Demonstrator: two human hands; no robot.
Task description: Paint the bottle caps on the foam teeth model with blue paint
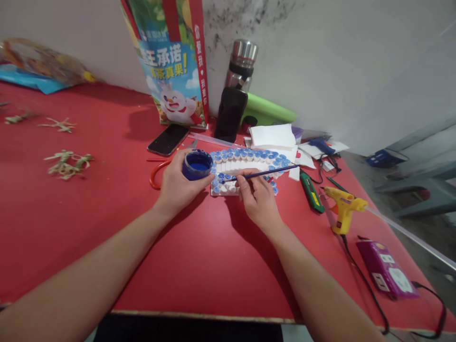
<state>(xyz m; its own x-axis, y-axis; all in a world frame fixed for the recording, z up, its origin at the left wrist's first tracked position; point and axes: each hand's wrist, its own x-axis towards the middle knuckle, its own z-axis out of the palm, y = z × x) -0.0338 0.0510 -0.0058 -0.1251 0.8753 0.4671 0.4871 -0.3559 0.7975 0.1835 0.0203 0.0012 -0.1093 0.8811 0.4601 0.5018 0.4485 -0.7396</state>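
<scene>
My left hand (178,183) is closed around a small jar of dark blue paint (197,165), tilted so its open mouth shows. Between the fingers of my right hand (258,197) is a thin paintbrush (272,172), its tip low over a white craft piece (245,165). Rows of small round pieces cover the craft piece, most coloured blue on top. A few near the brush tip look white. The craft piece lies flat on the red table, partly hidden by my right hand. Beside my left hand shows the orange handle of a pair of scissors (156,175).
A phone (168,139), a tall printed bag (174,61) and a steel flask (243,57) stand or lie at the back. To the right are a green utility knife (311,191), a yellow glue gun (344,209) with its cord, and a purple power strip (386,270). Woven straw figures (67,164) lie left.
</scene>
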